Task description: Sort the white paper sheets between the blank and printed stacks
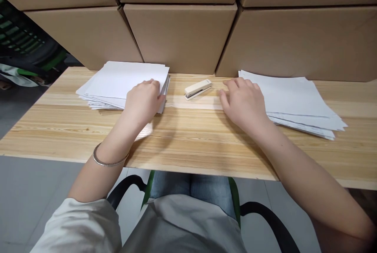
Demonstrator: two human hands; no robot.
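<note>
A pile of white paper (118,80) lies on the left of the wooden table, and my left hand (145,101) rests over its right edge, fingers bent, thumb at the side of the sheets. Another paper pile (294,96) is on the right, its sheets slightly fanned. By its left edge, my right hand (243,101) is on the table with fingers apart, holding nothing that shows. A cream stapler (198,89) lies between my hands, touched by neither.
Stacked cardboard boxes (179,37) form a wall along the back of the wooden table (188,147). Black chair armrests (265,215) flank my lap below the front edge. Dark and green objects (26,41) are beyond the table at the far left.
</note>
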